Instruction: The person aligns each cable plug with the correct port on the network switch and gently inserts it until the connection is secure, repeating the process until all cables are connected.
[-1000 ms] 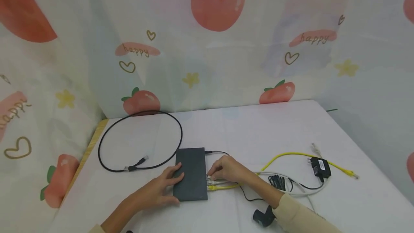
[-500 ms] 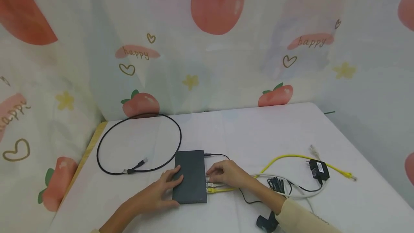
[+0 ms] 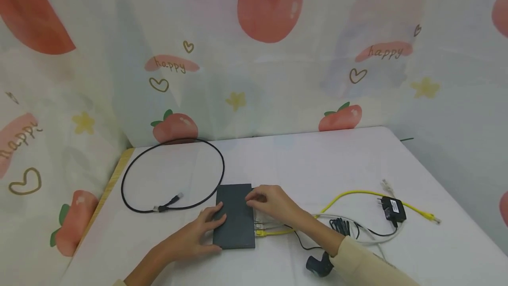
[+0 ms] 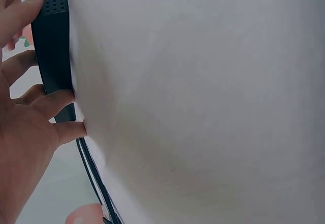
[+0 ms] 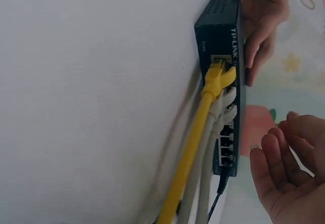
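Note:
A flat dark network switch [image 3: 234, 217] marked TP-LINK lies on the white cloth. My left hand [image 3: 196, 235] steadies its left side, fingertips on the top and edge, fingers fairly straight. Just over the far right part of the switch is my right hand [image 3: 274, 204], fingers loosely curled and holding nothing. In the right wrist view, a yellow network cable [image 5: 193, 142] and two grey network cables [image 5: 204, 173] sit in neighbouring ports of the switch. Beyond them several ports show no plug, and a thin black power cord [image 5: 222, 183] enters the end.
A looped black network cable [image 3: 161, 208] lies at the left, its plug loose inside the loop. To the right are a black power adapter [image 3: 394, 208], a bundled black cord [image 3: 340, 226] and the free plug of the yellow cable [image 3: 432, 218]. A printed curtain [image 3: 278, 78] hangs behind.
My right hand has let go of the grey plug area and moved up and leftward to the far right edge of the switch. The left hand stays on the switch.

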`<state>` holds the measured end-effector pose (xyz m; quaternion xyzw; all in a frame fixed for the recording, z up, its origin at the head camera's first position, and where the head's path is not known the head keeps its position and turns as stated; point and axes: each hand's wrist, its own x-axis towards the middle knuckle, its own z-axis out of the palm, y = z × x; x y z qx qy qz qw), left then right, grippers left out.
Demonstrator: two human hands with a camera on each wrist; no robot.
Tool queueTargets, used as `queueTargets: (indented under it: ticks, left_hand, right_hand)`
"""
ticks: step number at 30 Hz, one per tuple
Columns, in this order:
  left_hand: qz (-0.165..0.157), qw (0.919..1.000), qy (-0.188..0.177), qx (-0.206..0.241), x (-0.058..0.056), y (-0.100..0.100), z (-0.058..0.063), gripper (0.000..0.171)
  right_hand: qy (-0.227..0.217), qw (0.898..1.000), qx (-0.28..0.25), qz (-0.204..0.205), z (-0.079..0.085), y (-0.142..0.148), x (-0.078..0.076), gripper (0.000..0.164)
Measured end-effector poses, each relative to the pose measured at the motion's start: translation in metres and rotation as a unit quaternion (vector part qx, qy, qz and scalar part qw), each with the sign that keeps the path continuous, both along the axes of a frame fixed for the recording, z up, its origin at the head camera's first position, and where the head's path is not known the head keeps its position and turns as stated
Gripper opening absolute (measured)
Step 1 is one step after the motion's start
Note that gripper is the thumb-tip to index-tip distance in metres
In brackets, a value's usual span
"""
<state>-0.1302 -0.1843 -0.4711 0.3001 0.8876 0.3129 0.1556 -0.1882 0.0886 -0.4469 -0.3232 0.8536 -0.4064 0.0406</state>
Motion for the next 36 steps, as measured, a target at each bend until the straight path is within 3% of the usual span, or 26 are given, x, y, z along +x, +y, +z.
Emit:
queueTargets:
  ticks: [6, 11, 21, 29, 32, 36]
  left_hand:
    - [-0.006, 1.0, 0.002, 0.007, -0.001, 0.001, -0.001, 0.078]
    - [-0.007, 0.9999, 0.0, 0.012, -0.001, -0.001, -0.002, 0.076]
    - [-0.012, 0.9998, 0.002, 0.016, 0.0, -0.005, 0.001, 0.075]
    - [-0.026, 0.9995, 0.016, 0.007, -0.001, -0.007, 0.002, 0.074]
    - [-0.03, 0.9994, 0.014, 0.007, -0.001, -0.009, -0.001, 0.073]
    - [-0.03, 0.999, 0.031, 0.007, -0.002, -0.011, -0.004, 0.072]
  right_hand:
    - [0.068, 0.997, 0.017, 0.022, 0.021, -0.027, 0.0, 0.016]
    - [0.083, 0.995, 0.043, 0.039, 0.033, -0.054, -0.001, 0.017]
    - [0.044, 0.996, 0.067, 0.045, 0.038, -0.102, -0.021, 0.021]
    - [-0.001, 0.996, 0.046, 0.077, 0.037, -0.142, -0.032, 0.019]
    - [0.022, 0.992, 0.081, 0.098, 0.039, -0.156, -0.035, 0.018]
    - [0.057, 0.977, 0.163, 0.127, 0.044, -0.177, -0.038, 0.021]
